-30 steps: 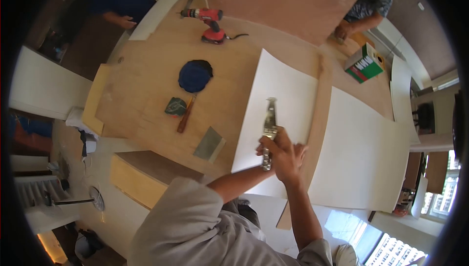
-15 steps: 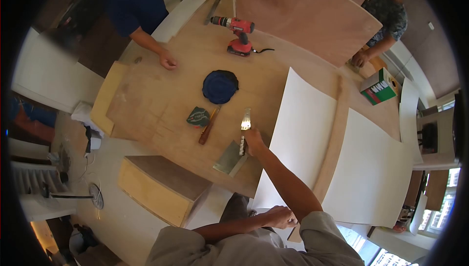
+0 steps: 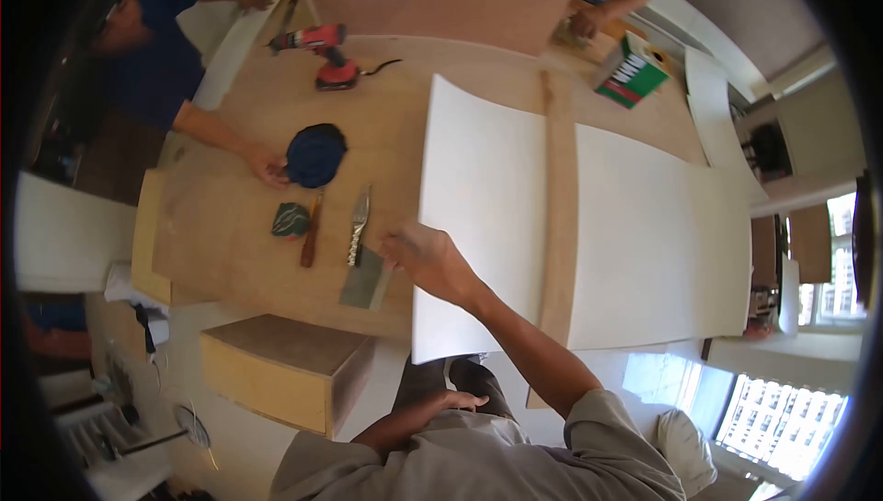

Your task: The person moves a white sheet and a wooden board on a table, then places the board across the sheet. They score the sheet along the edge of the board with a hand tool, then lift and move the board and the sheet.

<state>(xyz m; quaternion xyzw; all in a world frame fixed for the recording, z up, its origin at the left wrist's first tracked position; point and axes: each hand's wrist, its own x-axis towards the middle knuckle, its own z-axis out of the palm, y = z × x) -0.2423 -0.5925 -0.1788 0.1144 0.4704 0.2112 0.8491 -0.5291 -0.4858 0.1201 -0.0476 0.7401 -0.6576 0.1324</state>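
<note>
My right hand (image 3: 428,262) is over the left edge of a white sheet (image 3: 478,216), its loosely bent fingers somewhat blurred and nothing seen in them. Just left of the fingertips, a silver knife (image 3: 359,225) lies on the wooden tabletop (image 3: 230,253). A flat grey rectangular piece (image 3: 361,282) is below the knife. Farther left are a tool with a brown wooden handle (image 3: 310,243) and a dark green item with pale lettering (image 3: 291,219). My left hand (image 3: 466,400) rests low against my lap, fingers extended, with nothing visible in it.
A wooden strip (image 3: 558,207) lies across the white sheets. A co-worker's hand (image 3: 267,168) touches a round dark-blue object (image 3: 315,155). A red drill (image 3: 326,55) stands beyond. Another co-worker's hand (image 3: 586,23) is near a green-and-white can (image 3: 633,70). A wooden box (image 3: 276,363) stands front left.
My right hand has let go of the knife and moved right, over the white sheet. My left hand has loosened in my lap. The left co-worker's hand has reached the blue object. The view has shifted right.
</note>
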